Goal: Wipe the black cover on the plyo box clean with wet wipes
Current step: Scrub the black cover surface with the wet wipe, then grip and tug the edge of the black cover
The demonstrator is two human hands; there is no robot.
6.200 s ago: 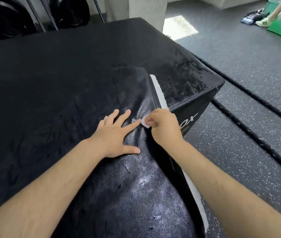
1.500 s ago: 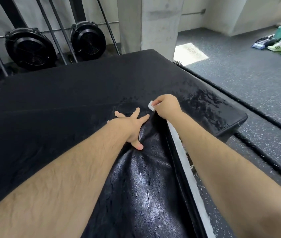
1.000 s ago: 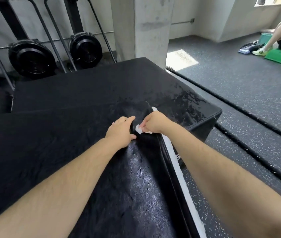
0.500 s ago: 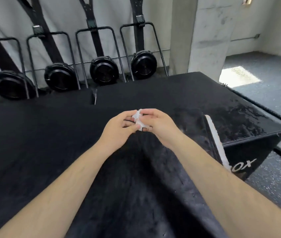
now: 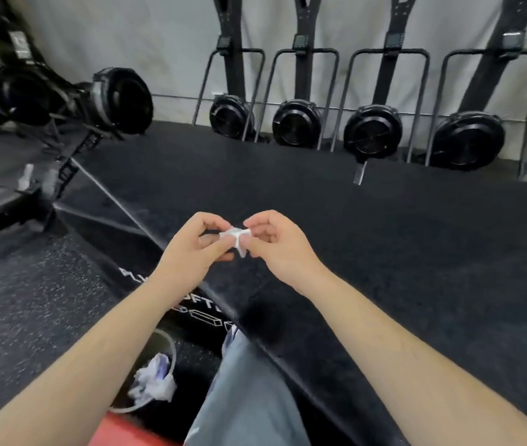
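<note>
A small, crumpled white wet wipe [image 5: 235, 235] hangs in the air between my two hands, above the near left corner of the plyo box. My left hand [image 5: 194, 249] pinches its left end and my right hand [image 5: 277, 243] pinches its right end, fingers curled. The black cover [image 5: 384, 239] spreads flat over the wide top of the plyo box, filling the middle and right of the view. White lettering shows on the box's left side [image 5: 191, 304], partly hidden by my left forearm.
A small bin [image 5: 162, 342] with crumpled used wipes [image 5: 154, 379] stands on the speckled floor by my leg [image 5: 249, 397]. Several black fan machines [image 5: 373, 132] line the wall behind the box. More black equipment [image 5: 62, 101] stands at the left.
Both hands lifted off the cover and came together on the wipe. My view swung left, from the folded cover edge to the box's left corner and the bin.
</note>
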